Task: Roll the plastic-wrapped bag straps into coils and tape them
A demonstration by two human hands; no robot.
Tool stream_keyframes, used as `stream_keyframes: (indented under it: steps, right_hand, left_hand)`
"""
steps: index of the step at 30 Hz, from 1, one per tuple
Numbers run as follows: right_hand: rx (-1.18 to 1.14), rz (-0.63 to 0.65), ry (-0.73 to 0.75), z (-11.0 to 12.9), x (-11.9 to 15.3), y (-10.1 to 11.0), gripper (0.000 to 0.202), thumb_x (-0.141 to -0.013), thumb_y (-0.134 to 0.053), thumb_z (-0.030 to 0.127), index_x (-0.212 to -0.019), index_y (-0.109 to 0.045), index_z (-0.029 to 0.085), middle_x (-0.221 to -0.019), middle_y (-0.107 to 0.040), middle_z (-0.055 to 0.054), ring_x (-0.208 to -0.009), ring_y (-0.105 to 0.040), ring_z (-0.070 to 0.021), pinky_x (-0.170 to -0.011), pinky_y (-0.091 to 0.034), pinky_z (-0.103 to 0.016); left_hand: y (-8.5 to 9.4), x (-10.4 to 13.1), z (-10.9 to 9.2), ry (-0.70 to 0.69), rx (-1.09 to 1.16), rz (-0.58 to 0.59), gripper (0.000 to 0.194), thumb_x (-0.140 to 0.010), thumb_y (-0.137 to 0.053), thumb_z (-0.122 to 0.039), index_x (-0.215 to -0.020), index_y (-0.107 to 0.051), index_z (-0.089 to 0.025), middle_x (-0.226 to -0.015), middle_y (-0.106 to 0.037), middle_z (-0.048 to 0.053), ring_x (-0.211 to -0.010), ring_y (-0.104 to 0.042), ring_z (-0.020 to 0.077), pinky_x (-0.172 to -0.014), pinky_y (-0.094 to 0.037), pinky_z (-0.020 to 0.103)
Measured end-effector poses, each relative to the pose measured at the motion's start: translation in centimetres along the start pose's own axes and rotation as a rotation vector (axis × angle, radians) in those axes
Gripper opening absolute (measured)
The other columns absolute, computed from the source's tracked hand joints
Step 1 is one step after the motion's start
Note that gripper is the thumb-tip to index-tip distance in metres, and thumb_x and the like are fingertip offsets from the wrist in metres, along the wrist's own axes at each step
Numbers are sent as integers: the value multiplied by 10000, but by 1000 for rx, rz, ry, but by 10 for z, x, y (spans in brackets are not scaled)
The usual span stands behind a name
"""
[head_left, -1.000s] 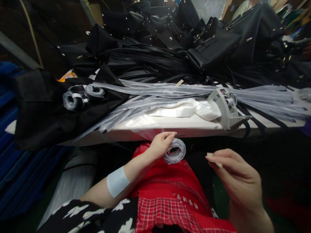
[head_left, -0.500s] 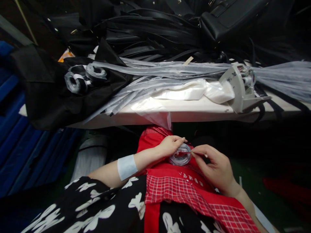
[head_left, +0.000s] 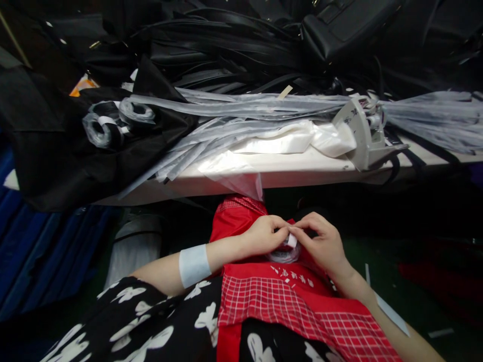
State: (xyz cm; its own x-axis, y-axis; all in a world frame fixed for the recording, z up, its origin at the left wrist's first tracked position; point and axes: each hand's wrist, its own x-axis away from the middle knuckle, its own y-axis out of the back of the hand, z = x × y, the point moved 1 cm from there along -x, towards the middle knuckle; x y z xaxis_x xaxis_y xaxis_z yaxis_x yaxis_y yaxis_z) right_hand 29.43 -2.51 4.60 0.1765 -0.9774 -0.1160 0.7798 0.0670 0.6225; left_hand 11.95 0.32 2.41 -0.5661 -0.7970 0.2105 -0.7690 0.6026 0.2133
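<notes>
A coiled clear strip roll [head_left: 284,255] rests on the red apron over my lap, with a small white band [head_left: 292,241] across its top. My left hand [head_left: 266,234] is closed at the upper left of the coil, thumb and fingers pinched at the band. From the right, my right hand [head_left: 320,240] meets it with its thumb and index finger pinched at the same spot. The fingertips of both hands nearly touch and hide the end of the band.
Across the white table edge [head_left: 302,165] lie long clear strips [head_left: 241,106], white plastic film [head_left: 279,142] and a grey tape dispenser [head_left: 362,133]. Two bound coils [head_left: 136,111] sit on black fabric [head_left: 64,156] at left. Black bags [head_left: 347,30] fill the back.
My right hand has moved left and up to meet my left hand. The white band now shows on top of the coil. The view has shifted slightly to the right.
</notes>
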Motion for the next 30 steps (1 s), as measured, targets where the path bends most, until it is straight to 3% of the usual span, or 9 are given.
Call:
stream_keyframes:
  steps: [3,8,11,14,18,22,26,30]
  right_hand:
    - [-122,27,-160,-11,-5,-5,249,-827,-695,386,-671,-636,202,-682,-604,-8,-632,-557,-152,-575,-436,-274]
    - [-367,179,-524,-35,-6,-13,516,-868,-500,646,-812,-702,174,-755,-684,-56,-681,-601,-179,-639,-462,-299]
    - [-608,296,-617,-39,-3,-19,528,-775,-602,678,-800,-713,162,-729,-687,-53,-693,-610,-189,-645,-463,-299]
    - [-649,245,-549,-32,1,-20,423,-773,-666,589,-775,-697,168,-713,-657,-26,-664,-574,-164,-629,-439,-276]
    - [-339,149,-265,-18,3,-6,338,-914,-562,427,-704,-656,180,-667,-578,-5,-635,-516,-144,-598,-390,-258]
    - [-266,237,-79,-11,0,12,333,-984,-439,355,-849,-698,196,-782,-642,-39,-727,-583,-170,-670,-442,-273]
    - [-214,359,-46,-11,-3,21,266,-956,-501,338,-985,-726,199,-931,-721,-76,-827,-648,-196,-752,-489,-292]
    - [-143,442,-108,-10,-4,21,235,-910,-563,328,-924,-758,198,-862,-750,-61,-777,-669,-198,-717,-502,-281]
  left_hand:
    - [-2,4,-6,-59,-53,2,211,-852,-595,-278,-830,-762,-150,-801,-732,39,-776,-651,158,-722,-472,212]
    - [-4,6,-11,-136,-91,-72,255,-888,-575,-283,-749,-744,-153,-766,-712,49,-744,-636,145,-715,-470,220]
    - [-5,6,-15,-251,-69,-61,263,-909,-544,-259,-764,-740,-161,-780,-705,50,-775,-634,144,-767,-484,234]
    - [-6,9,-16,-316,-91,-111,233,-907,-555,-260,-834,-752,-161,-889,-680,73,-864,-624,158,-825,-489,262]
    - [-6,13,-15,-297,-175,-254,235,-908,-568,-286,-841,-752,-156,-915,-595,80,-857,-586,158,-776,-489,267]
    - [-6,13,-15,-307,-194,-299,252,-942,-517,-299,-919,-732,-168,-903,-592,61,-807,-583,137,-733,-483,248]
    - [-9,7,-12,-292,-206,-271,242,-940,-523,-315,-881,-704,-167,-821,-591,39,-762,-580,136,-693,-471,242]
    - [-13,2,-7,-167,-241,-268,222,-915,-560,-336,-769,-590,-171,-750,-592,15,-726,-572,144,-691,-465,258]
